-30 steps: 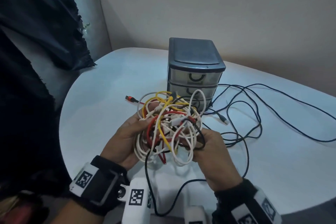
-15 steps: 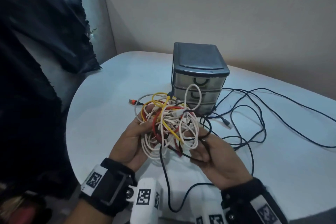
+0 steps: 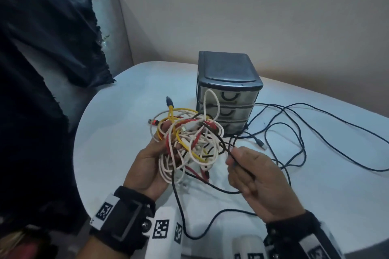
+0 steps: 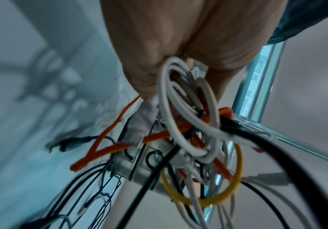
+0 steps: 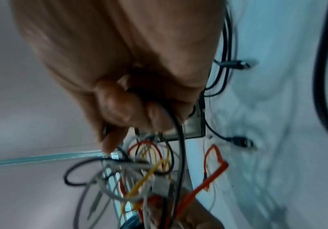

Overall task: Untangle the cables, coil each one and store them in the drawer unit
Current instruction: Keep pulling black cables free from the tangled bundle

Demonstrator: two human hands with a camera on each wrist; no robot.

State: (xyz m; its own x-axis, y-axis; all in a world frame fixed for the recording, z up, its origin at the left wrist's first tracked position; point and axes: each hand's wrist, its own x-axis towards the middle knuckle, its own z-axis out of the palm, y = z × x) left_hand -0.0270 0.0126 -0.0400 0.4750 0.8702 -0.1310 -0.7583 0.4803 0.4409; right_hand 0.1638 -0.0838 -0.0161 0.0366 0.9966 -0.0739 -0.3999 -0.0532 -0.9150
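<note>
A tangled bundle of white, yellow, red and black cables (image 3: 189, 143) hangs above the table in front of the drawer unit (image 3: 228, 94). My left hand (image 3: 151, 160) grips the bundle from the left and below; white loops (image 4: 180, 111) wrap over its fingers in the left wrist view. My right hand (image 3: 250, 174) sits just right of the bundle and pinches a black cable (image 3: 226, 149) that runs out of the tangle. In the right wrist view that black cable (image 5: 178, 139) passes between thumb and fingers. The three drawers are closed.
Long black cables (image 3: 294, 139) sprawl over the white table (image 3: 126, 122) to the right of the drawer unit, one plug (image 3: 261, 144) lying near my right hand. A dark cloth (image 3: 42, 69) hangs at the left. A wall stands behind the table.
My right hand has let go of the bundle's right side, drawn away to the right and taken hold of one black cable. A yellow cable's plug end now sticks up from the bundle.
</note>
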